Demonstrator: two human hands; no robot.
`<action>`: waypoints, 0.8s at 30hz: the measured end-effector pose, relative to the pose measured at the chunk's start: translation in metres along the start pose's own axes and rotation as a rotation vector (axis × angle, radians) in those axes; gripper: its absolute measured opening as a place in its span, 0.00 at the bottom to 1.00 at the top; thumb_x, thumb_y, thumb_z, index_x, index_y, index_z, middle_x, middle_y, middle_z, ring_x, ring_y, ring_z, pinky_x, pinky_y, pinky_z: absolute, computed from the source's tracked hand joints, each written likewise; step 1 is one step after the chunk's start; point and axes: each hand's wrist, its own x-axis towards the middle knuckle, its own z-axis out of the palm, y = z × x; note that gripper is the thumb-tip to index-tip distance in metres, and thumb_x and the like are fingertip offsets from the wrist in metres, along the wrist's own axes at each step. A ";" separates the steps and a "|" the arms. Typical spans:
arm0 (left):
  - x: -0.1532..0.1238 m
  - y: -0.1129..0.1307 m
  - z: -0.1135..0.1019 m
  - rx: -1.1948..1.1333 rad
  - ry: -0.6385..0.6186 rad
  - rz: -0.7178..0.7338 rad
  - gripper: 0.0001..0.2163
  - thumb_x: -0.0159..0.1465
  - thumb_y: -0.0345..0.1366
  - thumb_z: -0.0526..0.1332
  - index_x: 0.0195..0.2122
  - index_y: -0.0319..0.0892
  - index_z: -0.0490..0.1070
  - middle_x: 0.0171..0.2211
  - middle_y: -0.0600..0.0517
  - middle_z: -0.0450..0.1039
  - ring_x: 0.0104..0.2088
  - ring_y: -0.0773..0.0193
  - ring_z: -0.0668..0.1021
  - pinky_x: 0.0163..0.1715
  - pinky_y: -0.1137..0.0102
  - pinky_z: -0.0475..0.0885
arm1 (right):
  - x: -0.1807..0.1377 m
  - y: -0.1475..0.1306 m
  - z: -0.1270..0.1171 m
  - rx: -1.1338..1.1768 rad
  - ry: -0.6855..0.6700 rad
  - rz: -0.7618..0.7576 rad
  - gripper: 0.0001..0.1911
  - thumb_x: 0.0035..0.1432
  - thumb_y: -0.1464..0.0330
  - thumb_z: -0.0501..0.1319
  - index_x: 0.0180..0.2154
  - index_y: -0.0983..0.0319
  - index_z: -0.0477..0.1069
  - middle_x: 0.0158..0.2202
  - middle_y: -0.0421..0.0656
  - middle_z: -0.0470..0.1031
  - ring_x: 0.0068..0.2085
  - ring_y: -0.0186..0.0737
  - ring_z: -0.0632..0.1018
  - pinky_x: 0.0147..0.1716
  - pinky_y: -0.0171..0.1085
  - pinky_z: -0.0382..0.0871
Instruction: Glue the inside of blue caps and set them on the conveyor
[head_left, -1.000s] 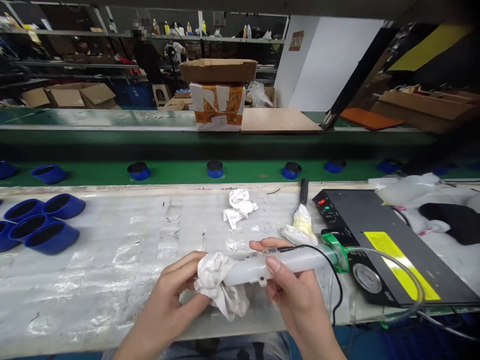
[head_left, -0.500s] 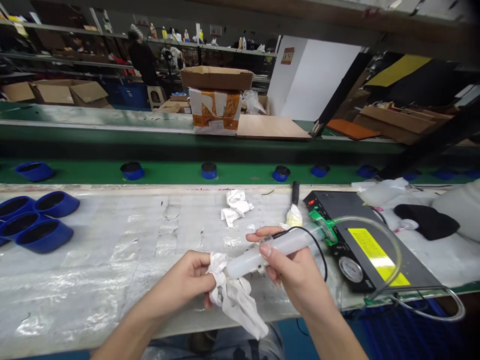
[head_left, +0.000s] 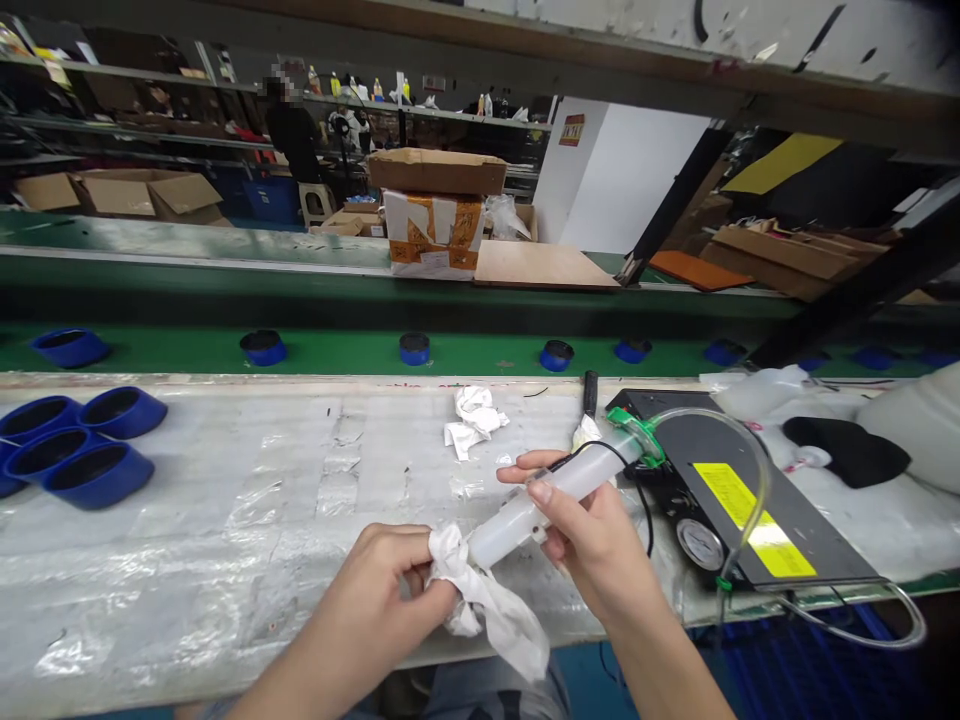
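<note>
My right hand is closed around a translucent white syringe-like dispenser barrel, tilted with its green-capped rear end up and to the right. A black cord and a clear hose run from that end. My left hand pinches a crumpled white rag over the barrel's lower tip, which the rag hides. Both hands hover over the near edge of the plastic-covered bench.
A black dispenser controller with a yellow label and gauge lies right of my hands. Crumpled tissue and a brush lie behind them. Blue cups cluster at left; several more ride the green conveyor. A person stands far back.
The barrel has tilted steeper, its green end rising toward the right. The rag has slid down to the tip, and my left hand has moved lower with it.
</note>
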 end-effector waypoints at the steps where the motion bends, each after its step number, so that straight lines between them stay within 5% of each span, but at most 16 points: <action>1: -0.003 0.001 0.001 0.097 0.056 0.046 0.11 0.61 0.35 0.55 0.21 0.42 0.62 0.22 0.55 0.64 0.26 0.67 0.65 0.28 0.71 0.57 | 0.001 0.002 0.000 0.001 0.010 -0.002 0.28 0.50 0.48 0.77 0.42 0.61 0.77 0.43 0.51 0.85 0.15 0.22 0.61 0.11 0.29 0.57; 6: -0.006 0.000 0.001 0.207 0.113 0.090 0.14 0.66 0.38 0.53 0.23 0.42 0.65 0.24 0.51 0.71 0.28 0.63 0.71 0.31 0.70 0.61 | -0.004 0.003 0.002 0.003 0.021 -0.005 0.29 0.52 0.48 0.77 0.44 0.61 0.76 0.45 0.51 0.85 0.16 0.23 0.64 0.12 0.28 0.61; 12: 0.005 -0.006 -0.007 -0.380 -0.220 -0.246 0.09 0.54 0.42 0.63 0.28 0.41 0.74 0.27 0.53 0.74 0.31 0.62 0.73 0.33 0.71 0.69 | -0.011 -0.005 -0.001 0.019 -0.059 0.001 0.30 0.52 0.51 0.78 0.50 0.59 0.77 0.44 0.48 0.85 0.16 0.21 0.66 0.13 0.26 0.59; 19: -0.005 -0.007 -0.002 -0.624 -0.200 -0.346 0.15 0.50 0.46 0.71 0.25 0.38 0.75 0.22 0.52 0.72 0.23 0.67 0.70 0.26 0.73 0.65 | -0.028 -0.008 0.001 0.229 -0.086 0.036 0.35 0.44 0.54 0.81 0.55 0.48 0.78 0.59 0.48 0.80 0.18 0.23 0.69 0.17 0.30 0.65; 24: -0.007 -0.009 0.007 -0.746 -0.214 -0.387 0.16 0.47 0.47 0.72 0.24 0.38 0.74 0.20 0.54 0.69 0.19 0.71 0.66 0.22 0.75 0.60 | -0.032 0.004 0.004 0.306 -0.126 0.103 0.31 0.48 0.49 0.79 0.54 0.47 0.81 0.55 0.48 0.82 0.17 0.21 0.63 0.15 0.28 0.53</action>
